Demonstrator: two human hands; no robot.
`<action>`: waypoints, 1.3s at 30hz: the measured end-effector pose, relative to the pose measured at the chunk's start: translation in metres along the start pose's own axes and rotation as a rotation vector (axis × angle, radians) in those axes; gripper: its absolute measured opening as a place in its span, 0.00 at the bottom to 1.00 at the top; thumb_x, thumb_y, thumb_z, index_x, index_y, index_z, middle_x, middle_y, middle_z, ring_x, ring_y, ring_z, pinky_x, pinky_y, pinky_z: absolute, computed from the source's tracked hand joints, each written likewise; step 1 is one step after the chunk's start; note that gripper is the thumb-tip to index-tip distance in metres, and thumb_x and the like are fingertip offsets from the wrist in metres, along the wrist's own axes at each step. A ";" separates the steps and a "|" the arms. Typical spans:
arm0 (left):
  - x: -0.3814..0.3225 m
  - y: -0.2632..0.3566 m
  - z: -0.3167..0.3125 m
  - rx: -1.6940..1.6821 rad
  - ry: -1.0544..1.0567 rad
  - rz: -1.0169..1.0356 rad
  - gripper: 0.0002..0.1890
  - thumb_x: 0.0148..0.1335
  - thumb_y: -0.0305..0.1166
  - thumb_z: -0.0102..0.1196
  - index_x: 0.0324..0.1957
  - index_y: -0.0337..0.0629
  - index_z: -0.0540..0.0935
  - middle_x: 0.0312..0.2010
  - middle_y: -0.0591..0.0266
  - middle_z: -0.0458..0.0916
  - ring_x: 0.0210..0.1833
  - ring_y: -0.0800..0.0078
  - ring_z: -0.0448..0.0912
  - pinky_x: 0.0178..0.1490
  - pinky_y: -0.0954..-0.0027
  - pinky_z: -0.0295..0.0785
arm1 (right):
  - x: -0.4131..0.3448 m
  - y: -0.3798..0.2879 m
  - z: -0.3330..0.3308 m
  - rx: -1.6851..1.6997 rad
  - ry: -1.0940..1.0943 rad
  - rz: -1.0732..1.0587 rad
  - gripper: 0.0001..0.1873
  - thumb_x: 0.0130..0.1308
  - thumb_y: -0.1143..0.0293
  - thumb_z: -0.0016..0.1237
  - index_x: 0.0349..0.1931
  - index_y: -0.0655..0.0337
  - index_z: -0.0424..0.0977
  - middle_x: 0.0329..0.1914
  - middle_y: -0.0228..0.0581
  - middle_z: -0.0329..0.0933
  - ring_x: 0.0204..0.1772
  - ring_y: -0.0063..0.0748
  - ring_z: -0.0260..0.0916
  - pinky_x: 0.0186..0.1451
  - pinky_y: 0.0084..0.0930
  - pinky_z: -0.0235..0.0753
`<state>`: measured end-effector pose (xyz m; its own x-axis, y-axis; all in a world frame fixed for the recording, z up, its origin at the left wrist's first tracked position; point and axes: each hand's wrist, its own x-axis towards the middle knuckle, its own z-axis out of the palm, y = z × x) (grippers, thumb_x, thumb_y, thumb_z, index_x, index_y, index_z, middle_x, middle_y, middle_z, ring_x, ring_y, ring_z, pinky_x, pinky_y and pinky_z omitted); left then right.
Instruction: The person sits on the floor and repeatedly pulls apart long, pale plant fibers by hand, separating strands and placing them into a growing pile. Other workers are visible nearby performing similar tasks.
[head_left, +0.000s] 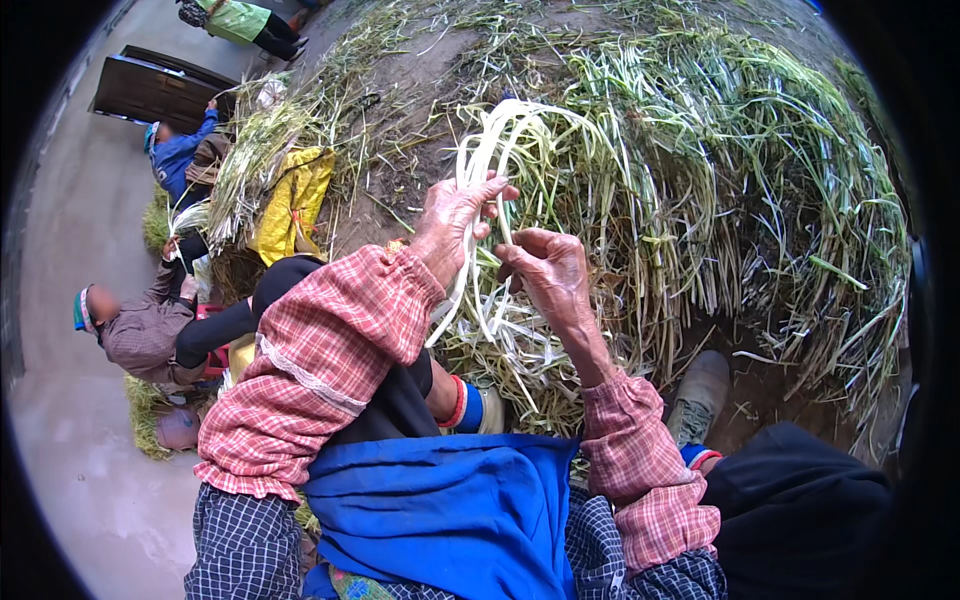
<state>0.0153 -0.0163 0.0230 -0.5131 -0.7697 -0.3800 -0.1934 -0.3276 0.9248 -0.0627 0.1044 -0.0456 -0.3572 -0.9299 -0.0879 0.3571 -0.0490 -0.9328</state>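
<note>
My left hand (459, 221) holds a small bunch of long, pale yellow-green leafy stalks (480, 146). Their upper parts arch over to the right, and white lower ends hang below the hand. Close beside it, my right hand (551, 274) pinches the end of one stalk (504, 217) between thumb and fingers. Beneath both hands lies a loose litter of stripped leaves and pale stalk pieces (517, 360), between my feet. A large heap of green leafy stalks (720, 165) spreads to the right and ahead of my hands.
At left, a person in a checked shirt (150, 337) and another in blue (176, 157) sit by a stalk pile (255, 165) and a yellow sack (292, 202). A standing person (240, 22) and a dark bench-like object (154, 90) are farther off. My shoe (701, 394) borders the heap.
</note>
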 end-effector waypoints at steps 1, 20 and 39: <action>-0.001 -0.001 0.002 0.026 0.012 -0.015 0.10 0.54 0.29 0.59 0.38 0.39 0.77 0.27 0.62 0.81 0.20 0.86 0.68 0.16 0.85 0.58 | -0.001 0.001 -0.002 0.070 -0.041 -0.008 0.12 0.60 0.67 0.51 0.35 0.69 0.76 0.20 0.35 0.76 0.19 0.16 0.70 0.22 0.13 0.67; 0.006 0.015 -0.018 -0.118 0.030 0.110 0.09 0.56 0.27 0.57 0.38 0.35 0.77 0.26 0.62 0.79 0.18 0.84 0.68 0.17 0.84 0.63 | 0.002 0.026 -0.023 -0.170 0.004 -0.091 0.18 0.59 0.57 0.49 0.28 0.68 0.76 0.19 0.36 0.73 0.24 0.25 0.66 0.30 0.25 0.65; -0.001 0.075 -0.041 -0.778 -0.252 -0.033 0.08 0.64 0.24 0.43 0.27 0.38 0.64 0.15 0.71 0.57 0.15 0.84 0.55 0.14 0.81 0.50 | -0.004 0.091 -0.114 -1.133 0.444 -0.063 0.13 0.55 0.64 0.49 0.41 0.53 0.72 0.35 0.40 0.73 0.41 0.40 0.69 0.42 0.40 0.67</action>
<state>0.0357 -0.0627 0.0925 -0.7075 -0.6373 -0.3055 0.3766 -0.7057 0.6001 -0.1269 0.1451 -0.1694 -0.6901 -0.7209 0.0636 -0.5478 0.4629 -0.6969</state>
